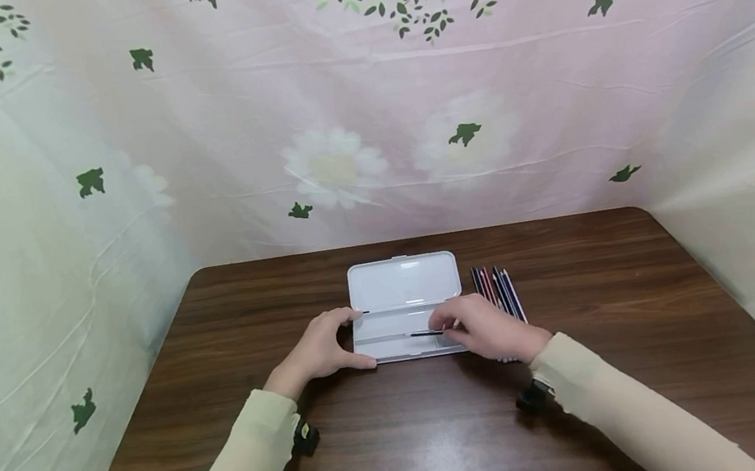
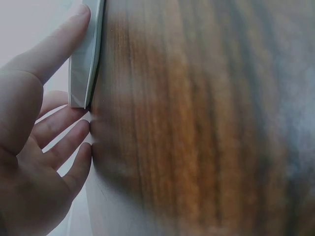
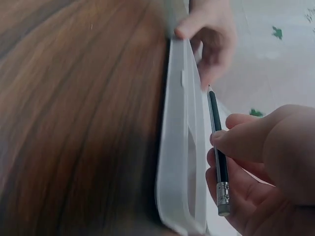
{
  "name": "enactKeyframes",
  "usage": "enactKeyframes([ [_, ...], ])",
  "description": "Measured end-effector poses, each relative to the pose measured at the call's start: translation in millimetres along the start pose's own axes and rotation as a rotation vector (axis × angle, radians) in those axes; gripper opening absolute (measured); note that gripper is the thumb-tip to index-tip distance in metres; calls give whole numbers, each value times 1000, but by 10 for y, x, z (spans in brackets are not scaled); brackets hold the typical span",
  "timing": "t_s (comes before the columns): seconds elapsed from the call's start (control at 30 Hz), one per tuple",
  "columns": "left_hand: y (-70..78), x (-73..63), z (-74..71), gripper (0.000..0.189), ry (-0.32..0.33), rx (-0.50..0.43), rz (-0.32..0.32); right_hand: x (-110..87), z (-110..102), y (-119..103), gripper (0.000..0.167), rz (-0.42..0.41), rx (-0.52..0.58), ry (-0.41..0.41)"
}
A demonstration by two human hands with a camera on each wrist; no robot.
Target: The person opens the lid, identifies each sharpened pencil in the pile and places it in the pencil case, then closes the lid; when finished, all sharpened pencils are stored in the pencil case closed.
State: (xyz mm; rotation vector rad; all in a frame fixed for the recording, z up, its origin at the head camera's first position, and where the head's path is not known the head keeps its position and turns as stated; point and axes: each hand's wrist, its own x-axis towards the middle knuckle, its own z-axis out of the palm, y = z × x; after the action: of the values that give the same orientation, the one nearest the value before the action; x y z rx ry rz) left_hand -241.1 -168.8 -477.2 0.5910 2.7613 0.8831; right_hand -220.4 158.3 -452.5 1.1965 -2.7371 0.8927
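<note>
A white pencil case (image 1: 387,325) lies on the table with its lid (image 1: 404,283) hinged back, away from me. My left hand (image 1: 321,346) holds the case's left end, thumb along the front wall and the other fingers round towards the back corner. Over the right part of the case, my right hand (image 1: 484,326) pinches a dark pencil (image 3: 222,169) between thumb and fingers. The pencil's metal band and eraser face back towards the palm, its point towards the left hand. From the head view, it lies lengthwise across the case's middle.
Several dark and red pencils (image 1: 503,291) lie side by side on the wooden table (image 1: 594,274), just right of the case, partly covered by the right hand and wrist. A printed cloth (image 1: 369,95) with leaves and flowers hangs behind the table and along both sides.
</note>
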Motion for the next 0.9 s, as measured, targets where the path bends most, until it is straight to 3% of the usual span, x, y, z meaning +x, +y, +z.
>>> enactKeyframes([
  [0.53, -24, 12, 22, 93, 7, -25, 7, 354, 429, -238, 17, -58, 0, -8],
  [0.9, -15, -5, 19, 93, 7, -31, 1, 344, 392, -239, 13, -4, 63, -2],
])
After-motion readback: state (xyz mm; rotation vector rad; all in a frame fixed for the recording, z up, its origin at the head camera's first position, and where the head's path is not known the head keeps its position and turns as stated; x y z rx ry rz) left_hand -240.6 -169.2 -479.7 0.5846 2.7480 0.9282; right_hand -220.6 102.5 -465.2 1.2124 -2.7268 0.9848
